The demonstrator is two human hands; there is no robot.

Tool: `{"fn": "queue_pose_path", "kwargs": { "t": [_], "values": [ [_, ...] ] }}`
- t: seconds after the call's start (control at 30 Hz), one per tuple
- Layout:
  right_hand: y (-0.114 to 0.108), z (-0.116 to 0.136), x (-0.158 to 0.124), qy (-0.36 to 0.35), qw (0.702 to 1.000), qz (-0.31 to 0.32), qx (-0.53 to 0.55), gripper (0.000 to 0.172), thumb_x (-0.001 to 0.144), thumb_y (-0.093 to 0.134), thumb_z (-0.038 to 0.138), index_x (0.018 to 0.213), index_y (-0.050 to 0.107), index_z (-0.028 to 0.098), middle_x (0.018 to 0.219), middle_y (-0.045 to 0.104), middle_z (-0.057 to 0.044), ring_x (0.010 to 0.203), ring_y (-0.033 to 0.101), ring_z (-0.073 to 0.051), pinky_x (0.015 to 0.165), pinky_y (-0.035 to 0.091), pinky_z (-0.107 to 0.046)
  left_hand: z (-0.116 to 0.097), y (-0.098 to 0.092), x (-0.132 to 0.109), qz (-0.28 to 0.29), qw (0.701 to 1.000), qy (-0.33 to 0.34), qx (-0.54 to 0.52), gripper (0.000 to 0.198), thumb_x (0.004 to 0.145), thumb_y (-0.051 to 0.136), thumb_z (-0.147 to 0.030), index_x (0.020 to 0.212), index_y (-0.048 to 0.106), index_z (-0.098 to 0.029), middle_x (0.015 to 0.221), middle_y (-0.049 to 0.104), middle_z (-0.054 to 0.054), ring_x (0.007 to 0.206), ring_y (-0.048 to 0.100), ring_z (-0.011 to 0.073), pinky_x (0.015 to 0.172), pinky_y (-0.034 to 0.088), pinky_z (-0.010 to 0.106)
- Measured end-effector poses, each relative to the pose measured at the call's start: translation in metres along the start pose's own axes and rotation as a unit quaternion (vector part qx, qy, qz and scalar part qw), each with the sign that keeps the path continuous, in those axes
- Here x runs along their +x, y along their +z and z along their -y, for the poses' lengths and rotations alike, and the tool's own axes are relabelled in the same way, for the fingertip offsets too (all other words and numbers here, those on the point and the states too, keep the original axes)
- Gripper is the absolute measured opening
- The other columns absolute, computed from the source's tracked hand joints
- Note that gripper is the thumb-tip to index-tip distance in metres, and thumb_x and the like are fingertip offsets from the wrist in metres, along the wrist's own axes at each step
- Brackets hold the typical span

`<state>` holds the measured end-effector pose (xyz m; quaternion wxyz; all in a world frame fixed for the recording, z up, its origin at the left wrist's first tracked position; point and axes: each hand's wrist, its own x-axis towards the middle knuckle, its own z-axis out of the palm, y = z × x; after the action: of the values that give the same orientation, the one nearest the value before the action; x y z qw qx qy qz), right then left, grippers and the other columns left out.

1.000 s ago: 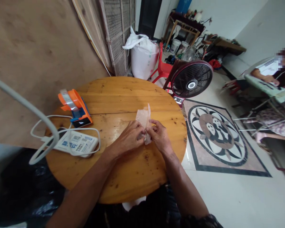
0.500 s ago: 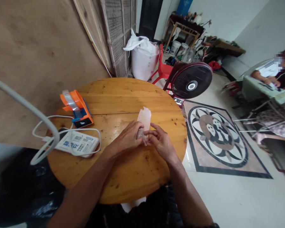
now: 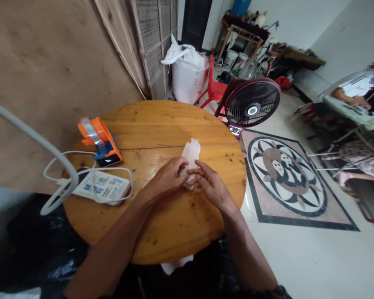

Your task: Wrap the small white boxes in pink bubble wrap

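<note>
A small translucent plastic packet (image 3: pixel 191 152) lies on the round wooden table (image 3: pixel 162 120), its near end under my fingers. My left hand (image 3: pixel 165 178) pinches that near end with fingers curled. My right hand (image 3: pixel 210 185) rests just to the right, its fingers stretched toward the packet and touching its lower edge beside my left fingertips.
An orange tape dispenser (image 3: pixel 99 141) and a white printed packet (image 3: pixel 101 187) with a looped white cable (image 3: pixel 81 172) lie at the table's left. A standing fan (image 3: pixel 252 106) is behind the table. A white sack (image 3: pixel 188 74) and red chair are farther back. A person sits far right.
The packet has dropped from being held upright to lying flatter on the table. My right hand's fingers have straightened out over its near end.
</note>
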<state>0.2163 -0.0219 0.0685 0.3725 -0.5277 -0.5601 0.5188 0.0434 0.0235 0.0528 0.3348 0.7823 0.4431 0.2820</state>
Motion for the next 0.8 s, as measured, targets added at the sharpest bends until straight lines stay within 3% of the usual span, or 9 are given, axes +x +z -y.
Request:
{"fn": "queue_pose_path", "kwargs": {
  "t": [0.13, 0.23, 0.37, 0.7, 0.8],
  "values": [
    [-0.003, -0.006, 0.002, -0.003, 0.998, 0.010, 0.055, 0.051, 0.085, 0.048, 0.024, 0.136, 0.043, 0.018, 0.117, 0.064, -0.011, 0.080, 0.067, -0.014, 0.066, 0.056, -0.027, 0.006, 0.001, 0.000, 0.008, 1.000, 0.024, -0.013, 0.033, 0.079, 0.053, -0.022, 0.112, 0.056, -0.022, 0.096, 0.061, 0.001, 0.085, 0.056, 0.0168, 0.075, 0.044, 0.029],
    [-0.004, -0.014, 0.000, -0.039, 0.998, -0.024, 0.051, 0.048, 0.085, 0.054, 0.027, 0.132, 0.046, 0.020, 0.111, 0.065, -0.009, 0.079, 0.064, -0.013, 0.066, 0.054, -0.026, 0.007, 0.000, 0.001, 0.014, 0.999, 0.037, -0.006, 0.024, 0.078, 0.052, -0.018, 0.101, 0.058, -0.020, 0.096, 0.060, 0.002, 0.086, 0.055, 0.0170, 0.077, 0.044, 0.030],
    [-0.001, -0.022, -0.003, -0.098, 0.991, -0.076, -0.049, 0.047, 0.081, 0.061, 0.023, 0.127, 0.052, 0.021, 0.099, 0.065, -0.005, 0.073, 0.058, -0.010, 0.066, 0.049, -0.024, 0.004, -0.002, 0.001, 0.009, 0.999, 0.040, 0.013, 0.008, 0.078, 0.052, -0.018, 0.083, 0.057, -0.019, 0.086, 0.058, 0.001, 0.082, 0.053, 0.0169, 0.074, 0.042, 0.029],
    [-0.001, -0.020, -0.004, -0.113, 0.963, -0.037, -0.241, 0.050, 0.082, 0.062, 0.020, 0.131, 0.054, 0.020, 0.096, 0.068, -0.004, 0.069, 0.057, -0.012, 0.072, 0.050, -0.028, 0.004, 0.007, -0.002, -0.001, 0.999, 0.021, 0.028, 0.007, 0.080, 0.060, -0.024, 0.076, 0.058, -0.019, 0.080, 0.059, 0.001, 0.077, 0.053, 0.0161, 0.069, 0.042, 0.028],
    [-0.003, -0.019, -0.003, -0.115, 0.959, -0.035, -0.256, 0.052, 0.082, 0.062, 0.022, 0.133, 0.052, 0.018, 0.092, 0.068, -0.004, 0.070, 0.058, -0.014, 0.073, 0.050, -0.029, 0.000, 0.008, -0.003, -0.012, 0.997, 0.059, 0.045, 0.002, 0.080, 0.058, -0.019, 0.081, 0.059, -0.020, 0.090, 0.060, 0.003, 0.089, 0.054, 0.0186, 0.079, 0.045, 0.031]
  ]
}}
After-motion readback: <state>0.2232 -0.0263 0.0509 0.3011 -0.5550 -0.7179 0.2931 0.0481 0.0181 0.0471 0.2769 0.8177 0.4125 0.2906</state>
